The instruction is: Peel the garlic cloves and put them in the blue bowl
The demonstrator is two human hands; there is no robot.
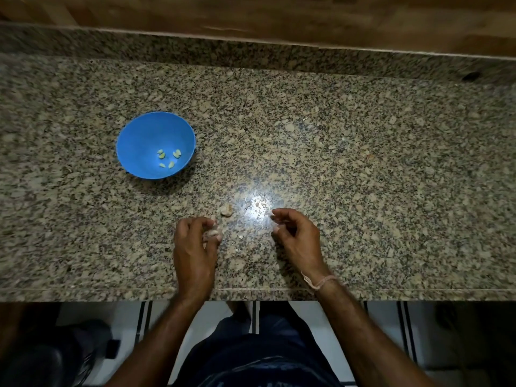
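The left hand (195, 241), low and left of centre in the frame, pinches a small pale garlic clove (211, 233) in its fingers (215, 223), its long axis roughly left-right. The right hand (296, 236) hangs just right of it with curled fingers; whether they hold a scrap of skin cannot be told. The round blue plastic bowl (139, 141), with 4 peeled cloves (167, 158) inside, sits upper left on the speckled granite counter (363, 163), nearer the left hand. More unpeeled garlic (226, 210) lies between the hands, slightly above.

Granite counter (335, 135): blue bowl (139, 135), garlic (226, 210).
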